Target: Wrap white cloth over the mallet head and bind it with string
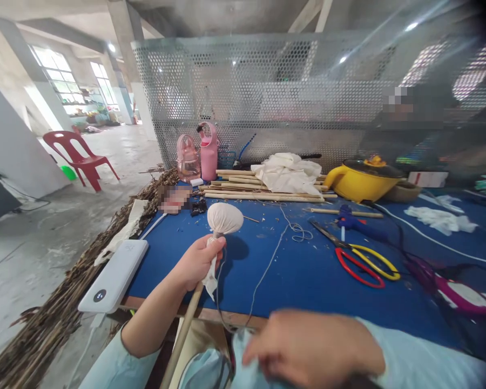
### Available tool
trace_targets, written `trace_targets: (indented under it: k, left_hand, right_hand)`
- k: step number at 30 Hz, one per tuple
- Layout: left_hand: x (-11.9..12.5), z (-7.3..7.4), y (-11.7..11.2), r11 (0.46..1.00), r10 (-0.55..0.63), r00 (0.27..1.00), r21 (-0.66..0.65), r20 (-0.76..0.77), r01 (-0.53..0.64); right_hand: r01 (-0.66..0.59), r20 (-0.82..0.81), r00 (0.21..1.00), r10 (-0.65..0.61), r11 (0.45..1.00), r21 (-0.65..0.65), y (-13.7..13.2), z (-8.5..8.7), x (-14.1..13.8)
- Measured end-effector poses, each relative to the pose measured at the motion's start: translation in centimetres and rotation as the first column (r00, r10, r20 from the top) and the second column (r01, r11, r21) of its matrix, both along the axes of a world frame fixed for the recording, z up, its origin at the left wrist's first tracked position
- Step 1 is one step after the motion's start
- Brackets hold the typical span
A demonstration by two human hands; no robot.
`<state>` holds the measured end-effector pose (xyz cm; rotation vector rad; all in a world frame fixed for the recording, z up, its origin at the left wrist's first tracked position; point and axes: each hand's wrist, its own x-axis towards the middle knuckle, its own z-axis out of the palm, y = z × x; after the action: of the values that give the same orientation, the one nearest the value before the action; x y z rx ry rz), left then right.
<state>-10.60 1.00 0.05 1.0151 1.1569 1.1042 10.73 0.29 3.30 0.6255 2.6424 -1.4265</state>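
My left hand (200,262) is closed around the neck of a wooden stick (186,324) topped with a cloth-wrapped ball (224,218). Grey cord is wound at the neck just under the ball, and a loose tail of white cloth (210,281) hangs below my fingers. A thin grey string (270,263) trails across the blue table and down over its front edge. Low in front, above my lap, is my right hand (308,340), blurred by motion; whether its fingers hold anything is not clear. Scissors (358,256) with red and yellow handles lie to the right.
Along the back of the blue table (299,286) are wooden sticks (263,195), a white cloth heap (287,170), a pink bottle (209,154) and a yellow pot (360,183). A glue gun (360,224) lies right; a white power bank (113,275) sits left. Behind stands a perforated metal screen (243,97).
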Motion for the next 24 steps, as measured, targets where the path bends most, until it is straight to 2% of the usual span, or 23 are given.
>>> trace_targets:
  k: [1, 2, 3, 4, 5, 7, 9, 10, 11, 13, 16, 18, 20, 22, 24]
  left_hand:
    - [0.0, 0.2, 0.0, 1.000, -0.004, 0.999, 0.018, -0.037, 0.005]
    - [0.1, 0.4, 0.1, 0.999, -0.016, 0.997, 0.041, -0.076, 0.019]
    - [0.4, 0.7, 0.3, 0.997, -0.031, 0.993, 0.065, -0.114, 0.039]
    - [0.8, 1.0, 0.6, 0.994, -0.047, 0.988, 0.092, -0.148, 0.061]
    - [1.4, 1.4, 1.0, 0.989, -0.058, 0.983, 0.126, -0.176, 0.081]
    - [2.6, 2.3, 2.1, 0.972, -0.078, 0.976, 0.204, -0.202, 0.120]
    - [3.7, 3.3, 3.3, 0.955, -0.133, 0.973, 0.237, -0.189, 0.177]
    - [4.0, 3.7, 4.0, 0.949, -0.169, 0.967, 0.235, -0.191, 0.212]
    - [4.2, 4.1, 4.6, 0.945, -0.182, 0.961, 0.232, -0.208, 0.229]
    - [4.1, 4.5, 5.6, 0.948, -0.116, 0.950, 0.253, -0.290, 0.193]
    - [3.7, 4.4, 6.4, 0.953, 0.036, 0.927, 0.292, -0.372, 0.080]
    - [3.8, 3.9, 6.5, 0.959, 0.001, 0.930, 0.263, -0.367, 0.102]
    - [4.1, 3.5, 6.4, 0.959, -0.063, 0.938, 0.240, -0.340, 0.151]
    - [4.5, 3.1, 6.3, 0.965, -0.106, 0.952, 0.200, -0.288, 0.168]
    - [4.9, 2.8, 6.1, 0.981, -0.106, 0.971, 0.136, -0.216, 0.137]
  right_hand:
    - [0.108, -0.062, 0.992, -0.111, 0.993, -0.051, 1.4, 0.0, -0.4]
    - [0.258, -0.125, 0.955, -0.268, 0.962, -0.091, 2.9, -0.2, -0.7]
    - [0.387, -0.187, 0.893, -0.410, 0.910, -0.145, 4.5, -0.5, -1.0]
    - [0.447, -0.258, 0.830, -0.494, 0.867, -0.219, 6.1, -0.9, -1.4]
    - [0.457, -0.313, 0.771, -0.554, 0.824, -0.335, 7.5, -1.4, -1.8]
    - [0.307, -0.367, 0.741, -0.562, 0.770, -0.559, 9.4, -2.4, -2.9]
    - [0.140, -0.399, 0.750, -0.528, 0.716, -0.684, 10.2, -2.8, -3.8]
    - [0.109, -0.400, 0.754, -0.521, 0.700, -0.706, 10.4, -2.8, -4.0]
    - [0.129, -0.382, 0.758, -0.528, 0.697, -0.706, 10.4, -2.6, -4.1]
    - [0.271, -0.343, 0.738, -0.581, 0.721, -0.638, 10.4, -1.9, -3.9]
    - [0.513, -0.401, 0.640, -0.655, 0.753, -0.412, 10.1, -1.1, -2.8]
    - [0.620, -0.482, 0.576, -0.660, 0.737, -0.268, 9.9, -0.8, -2.0]
    - [0.697, -0.530, 0.531, -0.661, 0.697, -0.170, 9.8, -0.6, -1.4]
    - [0.743, -0.556, 0.501, -0.663, 0.659, -0.116, 9.7, -0.6, -1.0]
    - [0.764, -0.563, 0.492, -0.665, 0.639, -0.088, 9.7, -0.7, -0.9]
